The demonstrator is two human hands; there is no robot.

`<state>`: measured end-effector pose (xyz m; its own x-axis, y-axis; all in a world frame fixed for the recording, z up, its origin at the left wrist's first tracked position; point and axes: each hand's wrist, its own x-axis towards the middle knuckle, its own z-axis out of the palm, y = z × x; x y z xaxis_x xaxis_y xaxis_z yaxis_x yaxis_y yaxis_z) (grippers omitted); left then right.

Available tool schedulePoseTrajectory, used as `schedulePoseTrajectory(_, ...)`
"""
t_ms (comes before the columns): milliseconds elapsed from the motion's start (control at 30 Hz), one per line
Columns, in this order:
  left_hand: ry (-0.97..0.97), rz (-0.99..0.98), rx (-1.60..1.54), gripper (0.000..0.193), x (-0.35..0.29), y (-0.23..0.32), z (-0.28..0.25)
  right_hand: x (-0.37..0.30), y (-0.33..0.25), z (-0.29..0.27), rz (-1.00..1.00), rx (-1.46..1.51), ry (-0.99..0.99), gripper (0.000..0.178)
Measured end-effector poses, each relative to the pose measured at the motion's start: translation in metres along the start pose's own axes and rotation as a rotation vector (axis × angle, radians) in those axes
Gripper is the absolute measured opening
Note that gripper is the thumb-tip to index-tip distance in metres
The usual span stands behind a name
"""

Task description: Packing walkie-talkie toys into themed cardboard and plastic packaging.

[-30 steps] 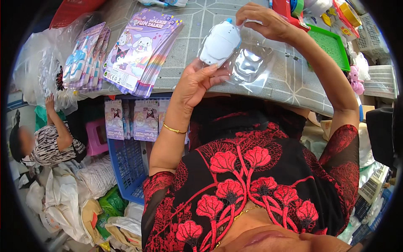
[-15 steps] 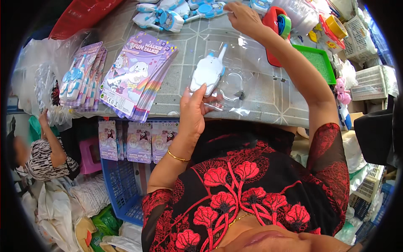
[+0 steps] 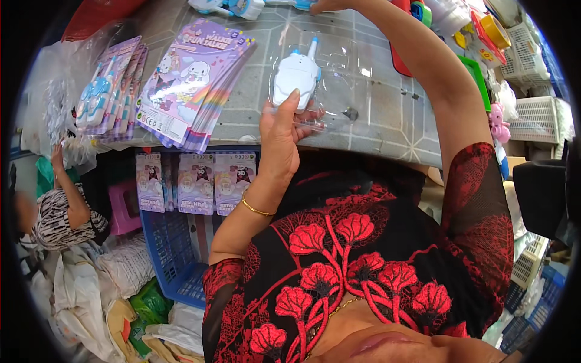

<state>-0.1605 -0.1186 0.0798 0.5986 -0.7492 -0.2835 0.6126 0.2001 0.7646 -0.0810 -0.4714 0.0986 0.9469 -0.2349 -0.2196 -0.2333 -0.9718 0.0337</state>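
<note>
A white toy walkie-talkie [image 3: 295, 81] with a pale blue antenna lies face down in one side of a clear plastic blister tray [image 3: 345, 91]. My left hand [image 3: 283, 130] grips the tray's near edge, its thumb resting on the toy's lower end and its fingers below. At the far edge of the view, my right hand [image 3: 333, 5] is at a pile of blue and white toy walkie-talkies [image 3: 245, 8]. The top of the picture cuts off most of that hand, so its grip is hidden.
Left of the tray lies a stack of purple printed cards [image 3: 190, 85], then several packed toys [image 3: 100, 100]. A blue basket [image 3: 172, 254] with more cards stands below the table edge. Right are a green tray [image 3: 475, 78] and yellow tape [image 3: 496, 31]. Another person [image 3: 63, 212] is at far left.
The view has shifted, so the table sits higher in the picture. My left hand still holds the tray with the toy. My right hand remains at the pile, now mostly cut off.
</note>
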Motion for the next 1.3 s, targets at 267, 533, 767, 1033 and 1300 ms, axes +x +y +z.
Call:
schedulePoseTrajectory(267, -0.035, -0.040, -0.024, 0.040, 0.000, -0.003, -0.010, -0.083, 0.023, 0.020, -0.215, 0.395, 0.582, 0.059)
schedulePoseTrajectory(533, -0.026, -0.028, -0.068, 0.038, 0.004, -0.006, -0.019, -0.225, -0.044, -0.011, 0.131, 1.528, -0.215, 0.059)
schedulePoseTrajectory(767, -0.011, 0.001, -0.067, 0.038, 0.003, -0.009, -0.018, -0.237, -0.068, 0.000, 0.283, 1.840, -0.291, 0.049)
schedulePoseTrajectory(1033, -0.044, 0.029, -0.023, 0.039, -0.002, -0.010, -0.015, -0.237, -0.070, 0.008, 0.337, 1.060, -0.093, 0.055)
schedulePoseTrajectory(1300, 0.010, 0.063, -0.043, 0.039, -0.002, -0.012, -0.015, -0.248, -0.098, 0.021, 0.444, 1.619, -0.041, 0.037)
